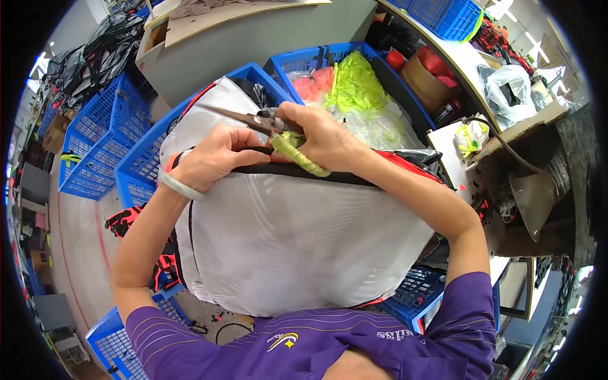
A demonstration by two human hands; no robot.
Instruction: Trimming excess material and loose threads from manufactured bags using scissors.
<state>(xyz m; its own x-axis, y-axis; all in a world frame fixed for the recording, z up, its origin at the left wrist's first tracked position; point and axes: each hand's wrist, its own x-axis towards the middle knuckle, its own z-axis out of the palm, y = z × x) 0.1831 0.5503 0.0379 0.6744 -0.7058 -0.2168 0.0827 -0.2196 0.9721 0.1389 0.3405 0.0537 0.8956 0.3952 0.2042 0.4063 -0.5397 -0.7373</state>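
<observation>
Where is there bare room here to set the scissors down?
Little room. The white bag fills the lap. The blue crate behind holds neon and red bundles; the bench at right is cluttered. Barest are the grey floor left of the crates and the grey tabletop ahead.

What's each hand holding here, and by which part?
The right hand holds scissors by the handles wrapped in yellow-green tape, blades pointing to the person's left. The left hand grips the black top edge of the white bag.
</observation>
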